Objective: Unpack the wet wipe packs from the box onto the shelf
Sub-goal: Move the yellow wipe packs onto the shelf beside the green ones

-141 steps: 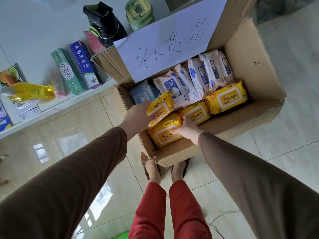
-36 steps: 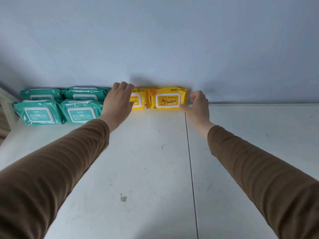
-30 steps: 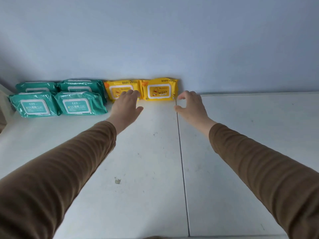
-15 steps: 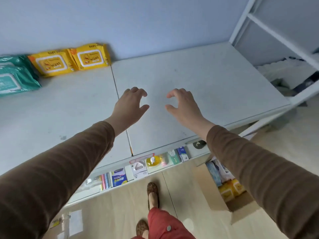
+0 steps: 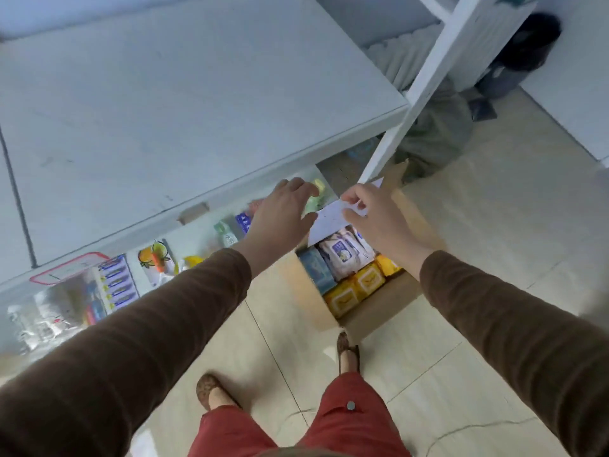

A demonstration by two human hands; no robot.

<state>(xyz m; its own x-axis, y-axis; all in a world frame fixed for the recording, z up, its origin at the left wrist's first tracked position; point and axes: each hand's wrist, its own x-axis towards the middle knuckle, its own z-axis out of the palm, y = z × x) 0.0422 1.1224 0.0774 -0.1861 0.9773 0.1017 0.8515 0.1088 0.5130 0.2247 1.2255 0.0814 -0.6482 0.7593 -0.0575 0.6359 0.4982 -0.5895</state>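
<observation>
The cardboard box [image 5: 379, 308] stands open on the floor below the shelf's front edge. Inside it I see yellow wipe packs [image 5: 354, 290], white packs with blue labels [image 5: 342, 255] and a blue pack [image 5: 314, 270]. A white paper sheet [image 5: 328, 222] is stuck to its far flap. My left hand [image 5: 280, 216] and my right hand [image 5: 375, 216] hover empty above the box, fingers loosely spread and slightly curled. The white top shelf [image 5: 181, 94] fills the upper left; the packs placed on it are out of view.
A lower shelf [image 5: 108, 285] holds toothbrush packs, toothpaste boxes and bottles. A white shelf post [image 5: 425, 84] slants down to the box's far corner. Grey cloth [image 5: 435, 133] and a dark bin [image 5: 527, 44] lie beyond it. My feet stand on the tiled floor [image 5: 494, 225] beside the box.
Both hands let go of the yellow packs at the back of the top shelf and pulled back empty. My view swung down and right to the box on the floor.
</observation>
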